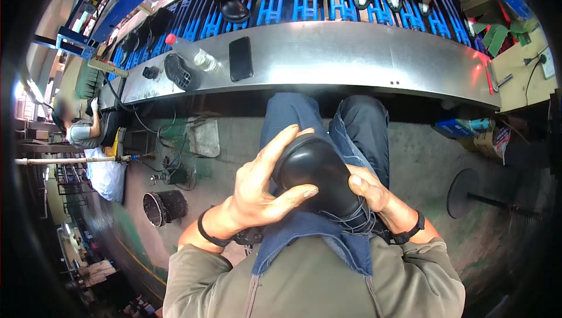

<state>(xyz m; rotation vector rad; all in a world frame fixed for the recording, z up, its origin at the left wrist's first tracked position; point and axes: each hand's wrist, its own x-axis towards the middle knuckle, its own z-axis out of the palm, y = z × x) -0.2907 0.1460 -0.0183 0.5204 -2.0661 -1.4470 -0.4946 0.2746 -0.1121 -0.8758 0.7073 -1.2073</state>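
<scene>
Over my lap is a black shoe, its rounded, glossy toe pointing away from me and its loose laces toward my body. My left hand wraps round the toe end from the left, thumb lying across the upper and fingers along the far edge of the sole. From the right, my right hand grips the shoe's side near the laces, thumb on top. The fingers of the right hand are mostly hidden under the shoe. Below it, a blue apron covers part of my lap.
Ahead runs a metal ledge with a phone, a clear bottle and a black sole-shaped piece. Beyond it, blue racks carry several shoes. A black bucket stands at left, a round-based stand at right. Another person sits far left.
</scene>
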